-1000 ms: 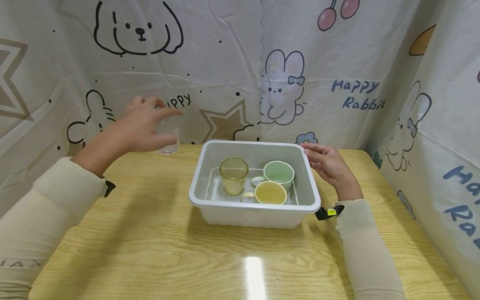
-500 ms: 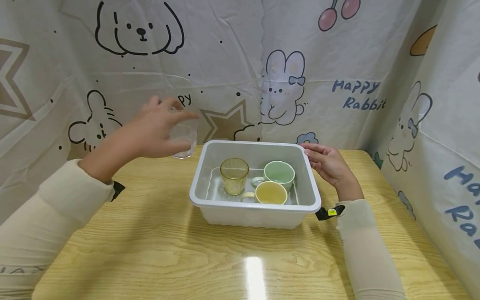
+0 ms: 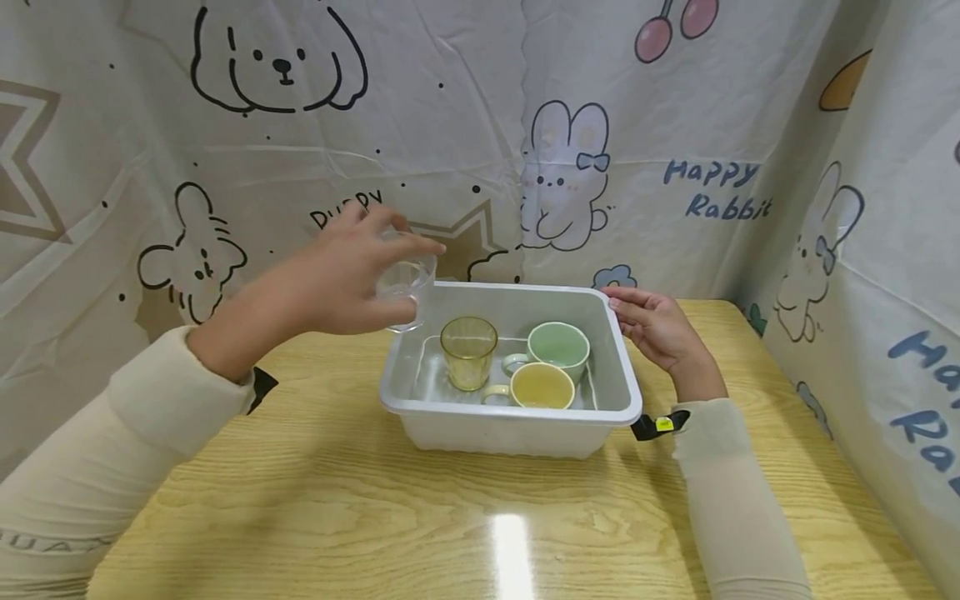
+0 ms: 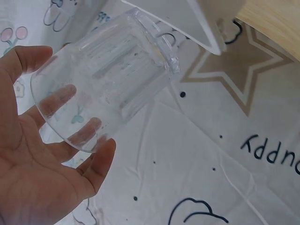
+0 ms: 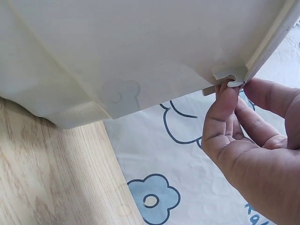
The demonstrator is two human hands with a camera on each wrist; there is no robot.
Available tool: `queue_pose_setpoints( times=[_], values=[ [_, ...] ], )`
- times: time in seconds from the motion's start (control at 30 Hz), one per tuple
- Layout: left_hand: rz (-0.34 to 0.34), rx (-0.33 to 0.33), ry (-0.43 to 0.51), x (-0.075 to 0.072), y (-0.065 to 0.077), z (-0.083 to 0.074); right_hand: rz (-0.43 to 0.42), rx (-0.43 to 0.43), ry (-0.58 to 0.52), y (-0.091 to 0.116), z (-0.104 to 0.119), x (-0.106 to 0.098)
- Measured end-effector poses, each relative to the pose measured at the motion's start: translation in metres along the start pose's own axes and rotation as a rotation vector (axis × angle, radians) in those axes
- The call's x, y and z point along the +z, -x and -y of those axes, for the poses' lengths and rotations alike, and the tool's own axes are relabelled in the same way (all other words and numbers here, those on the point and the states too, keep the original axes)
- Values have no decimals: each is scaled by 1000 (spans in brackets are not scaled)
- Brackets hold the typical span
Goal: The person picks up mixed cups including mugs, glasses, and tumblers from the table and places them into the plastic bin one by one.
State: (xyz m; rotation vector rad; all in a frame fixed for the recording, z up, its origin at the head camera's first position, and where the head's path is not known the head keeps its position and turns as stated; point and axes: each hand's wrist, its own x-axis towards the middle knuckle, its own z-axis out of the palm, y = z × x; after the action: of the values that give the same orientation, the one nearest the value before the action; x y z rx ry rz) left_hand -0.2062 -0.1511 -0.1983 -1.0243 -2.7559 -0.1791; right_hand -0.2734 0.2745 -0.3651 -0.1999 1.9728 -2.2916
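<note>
My left hand (image 3: 348,275) grips a clear drinking glass (image 4: 117,70) near its rim, thumb on one side and fingers round the other. In the head view the glass hangs over the back left corner of a pale grey plastic tub (image 3: 510,425). With fingertips and thumb my right hand (image 3: 654,329) pinches the tub's rim at the back right corner; the right wrist view shows the fingers (image 5: 222,108) at a small lip under the rim. Inside the tub stand an amber tinted glass (image 3: 468,354), a green mug (image 3: 558,346) and a yellow mug (image 3: 542,386).
The tub stands on a wood-grain table (image 3: 337,500). A printed cloth (image 3: 465,100) hangs behind the table, and another stretch of it runs down the right side. Light reflects off the table near the front.
My left hand has carried the clear glass rightward and slightly down, from left of the tub to over its back left corner. The right hand and the tub have stayed put.
</note>
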Motion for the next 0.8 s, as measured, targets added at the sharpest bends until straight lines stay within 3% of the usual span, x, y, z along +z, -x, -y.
queue_pose_setpoints(
  times=[0.37,0.8],
  values=[
    [63,137,35,13,-11,-28,-9,10,10,1,-1,-1],
    [224,242,169,36,-19,-30,-11,9,26,1,1,0]
  ],
)
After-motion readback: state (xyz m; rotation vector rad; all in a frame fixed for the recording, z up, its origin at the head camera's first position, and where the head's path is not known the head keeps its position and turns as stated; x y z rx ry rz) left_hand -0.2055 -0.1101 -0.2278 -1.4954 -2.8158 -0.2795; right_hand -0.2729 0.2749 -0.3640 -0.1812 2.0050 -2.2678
